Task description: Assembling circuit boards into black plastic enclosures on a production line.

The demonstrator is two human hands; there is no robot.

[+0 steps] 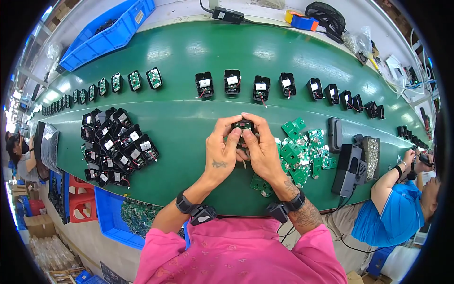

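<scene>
Below the near edge of the table (189,106), a blue bin (107,215) holds green boards (137,213). Mid-table, the left hand (220,150) and right hand (261,150) grip a black box (243,125) in curled fingers. By the far-left edge, a crate (116,41) holds dark items (106,26).

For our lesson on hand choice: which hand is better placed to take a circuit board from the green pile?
Probably the right hand: the green circuit boards lie just to its right, while the left hand is farther off. Both hold a black housing.
</scene>
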